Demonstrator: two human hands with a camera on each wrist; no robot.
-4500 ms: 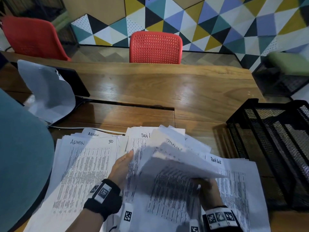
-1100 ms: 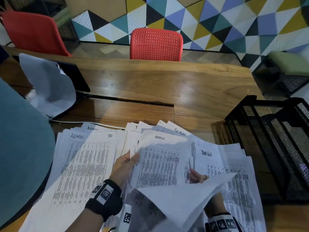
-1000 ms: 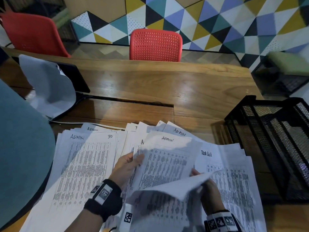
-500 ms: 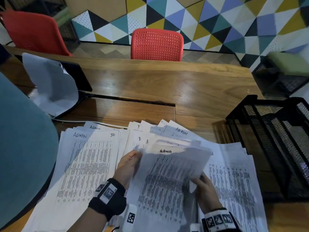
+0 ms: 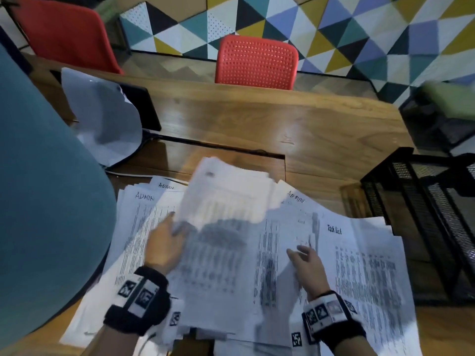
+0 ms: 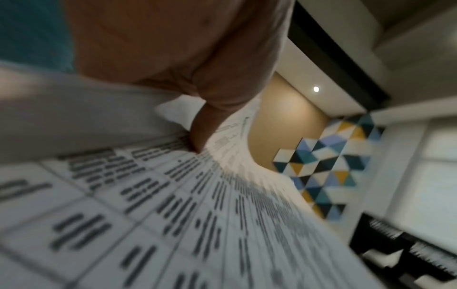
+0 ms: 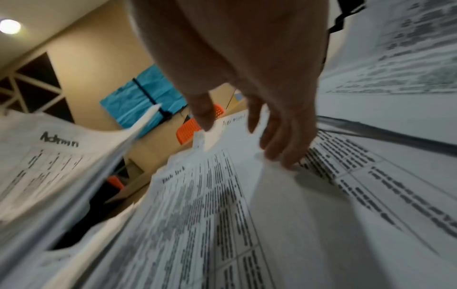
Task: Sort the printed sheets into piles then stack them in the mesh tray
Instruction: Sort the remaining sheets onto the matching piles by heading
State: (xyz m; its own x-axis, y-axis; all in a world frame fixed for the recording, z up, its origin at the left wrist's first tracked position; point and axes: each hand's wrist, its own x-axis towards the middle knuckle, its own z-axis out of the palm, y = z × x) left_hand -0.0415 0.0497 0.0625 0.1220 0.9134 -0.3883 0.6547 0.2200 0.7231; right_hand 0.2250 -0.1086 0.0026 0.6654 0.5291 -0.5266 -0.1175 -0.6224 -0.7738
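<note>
White printed sheets (image 5: 226, 242) lift, pinched in the left hand (image 5: 164, 246) for sorting; right hand (image 5: 307, 265) fingers (image 7: 284, 140), spread, steady sheets beneath.

red chair (image 5: 257, 64) behind wooden table (image 5: 257, 119)

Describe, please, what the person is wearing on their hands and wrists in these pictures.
Both hands are bare, without gloves. The left hand has a black wrist strap carrying white square tags with black coded patterns. The right hand has a similar black band with more such tags. No sleeves show.
</note>
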